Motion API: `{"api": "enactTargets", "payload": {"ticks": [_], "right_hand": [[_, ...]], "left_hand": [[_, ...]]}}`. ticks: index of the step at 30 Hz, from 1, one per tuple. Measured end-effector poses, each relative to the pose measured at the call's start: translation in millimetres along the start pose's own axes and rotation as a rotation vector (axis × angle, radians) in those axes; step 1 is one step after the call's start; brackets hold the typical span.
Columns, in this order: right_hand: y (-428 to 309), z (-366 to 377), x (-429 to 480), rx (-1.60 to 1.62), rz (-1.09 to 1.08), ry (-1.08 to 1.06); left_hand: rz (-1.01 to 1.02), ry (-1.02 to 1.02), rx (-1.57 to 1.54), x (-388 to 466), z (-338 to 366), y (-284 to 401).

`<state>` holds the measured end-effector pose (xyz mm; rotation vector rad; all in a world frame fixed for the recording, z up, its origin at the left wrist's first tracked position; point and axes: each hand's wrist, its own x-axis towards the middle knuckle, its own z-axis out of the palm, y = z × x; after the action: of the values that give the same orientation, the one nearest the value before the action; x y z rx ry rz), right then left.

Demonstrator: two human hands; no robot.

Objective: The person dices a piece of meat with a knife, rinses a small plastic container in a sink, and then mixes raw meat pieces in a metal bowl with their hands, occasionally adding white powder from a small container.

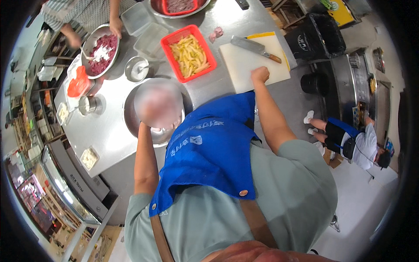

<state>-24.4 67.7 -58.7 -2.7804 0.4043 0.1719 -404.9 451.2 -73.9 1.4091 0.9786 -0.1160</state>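
Note:
My left hand (150,113) reaches into a large steel bowl (128,119) at the table's near edge. A round blur covers the hand and most of the bowl, where pinkish pieces show faintly; what the fingers hold is hidden. Curled into a fist, my right hand (261,74) rests at the near part of a white cutting board (240,67), with nothing visible in it. Beyond it a cleaver (250,45) with a wooden handle lies across the board. Between bowl and board stands a red plastic basket (166,49) of pale yellow-green strips.
Across the steel table (113,131), a co-worker holds a steel bowl (116,55) of dark red meat with white powder. Nearby are a small steel bowl (127,73), clear plastic containers (144,42) and a steel cup (87,105). A black bin (304,41) stands right of the table.

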Motion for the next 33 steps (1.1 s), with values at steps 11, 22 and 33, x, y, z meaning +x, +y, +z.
{"api": "enactTargets", "payload": {"ticks": [11,22,33], "right_hand": [[-50.6,1.7,-17.5,0.676,-0.092,-0.832],[-143.7,10.1,-237.1,0.174,-1.241,-0.704],[-117.5,58.3,-228.3,0.429,-0.516,-1.127]], "left_hand": [[0.236,0.376,1.059,-43.6,81.3,57.8],[-0.081,0.091,0.699,-35.2,-24.4,91.7],[0.779,-0.098,1.447,-74.0,62.7,5.5]]}}
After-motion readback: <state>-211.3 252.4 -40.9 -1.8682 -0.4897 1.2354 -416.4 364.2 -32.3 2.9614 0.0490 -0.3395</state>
